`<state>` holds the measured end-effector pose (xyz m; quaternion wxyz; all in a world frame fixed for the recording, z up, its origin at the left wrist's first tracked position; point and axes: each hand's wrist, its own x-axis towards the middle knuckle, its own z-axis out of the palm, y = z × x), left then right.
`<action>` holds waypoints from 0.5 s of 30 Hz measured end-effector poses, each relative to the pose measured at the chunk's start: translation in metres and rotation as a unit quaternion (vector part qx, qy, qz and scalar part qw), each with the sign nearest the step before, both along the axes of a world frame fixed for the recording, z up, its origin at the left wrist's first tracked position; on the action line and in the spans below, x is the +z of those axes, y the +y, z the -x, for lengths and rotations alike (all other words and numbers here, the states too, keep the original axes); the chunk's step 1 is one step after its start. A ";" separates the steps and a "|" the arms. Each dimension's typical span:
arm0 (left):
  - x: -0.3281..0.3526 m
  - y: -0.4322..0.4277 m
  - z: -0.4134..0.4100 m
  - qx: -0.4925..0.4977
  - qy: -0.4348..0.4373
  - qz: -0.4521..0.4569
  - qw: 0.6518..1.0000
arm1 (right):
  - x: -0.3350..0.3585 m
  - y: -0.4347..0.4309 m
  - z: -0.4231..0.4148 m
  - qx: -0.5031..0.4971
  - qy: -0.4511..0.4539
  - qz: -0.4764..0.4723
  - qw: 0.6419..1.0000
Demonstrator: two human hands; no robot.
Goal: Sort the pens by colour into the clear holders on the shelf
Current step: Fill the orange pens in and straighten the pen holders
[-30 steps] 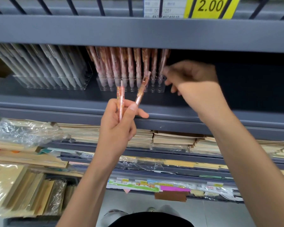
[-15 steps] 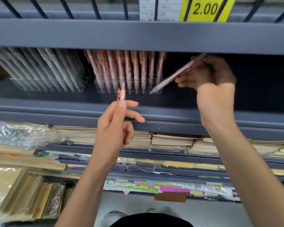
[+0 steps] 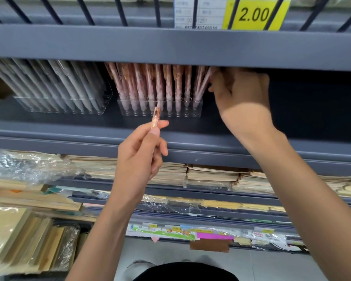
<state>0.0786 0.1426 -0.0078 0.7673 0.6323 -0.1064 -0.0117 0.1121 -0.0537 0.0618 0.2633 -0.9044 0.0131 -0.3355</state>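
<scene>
Grey shop shelf (image 3: 251, 126), clear holder (image 3: 160, 114) of pink patterned pens (image 3: 150, 84) beside grey pens (image 3: 69, 86).
Left hand (image 3: 138, 157) pinching one translucent pink pen (image 3: 156, 116) upright before the holder; right hand (image 3: 239, 94) gripping a tilted pen (image 3: 202, 88) at its right end.

Start from the pink pen holder (image 3: 160, 113). Right above it, the grey shelf edge (image 3: 130, 45) hangs low over the pen tops, so there is little room from the top. Just left of it stands the grey pen holder (image 3: 59, 106), with only a thin gap between. Just right of it, your right hand (image 3: 241, 92) fills the spot. Further right, the shelf (image 3: 302, 110) is open. In front of it, your left hand (image 3: 138, 157) holds a pen (image 3: 156, 116) up.
</scene>
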 end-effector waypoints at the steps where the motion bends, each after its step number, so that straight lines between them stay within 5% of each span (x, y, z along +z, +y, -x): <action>1: 0.001 0.000 0.000 0.001 -0.003 0.001 1.000 | 0.002 0.002 -0.002 0.000 0.016 0.021 1.000; 15: -0.003 0.003 0.000 0.050 -0.062 -0.017 0.997 | 0.011 0.010 -0.009 -0.040 0.053 0.179 0.982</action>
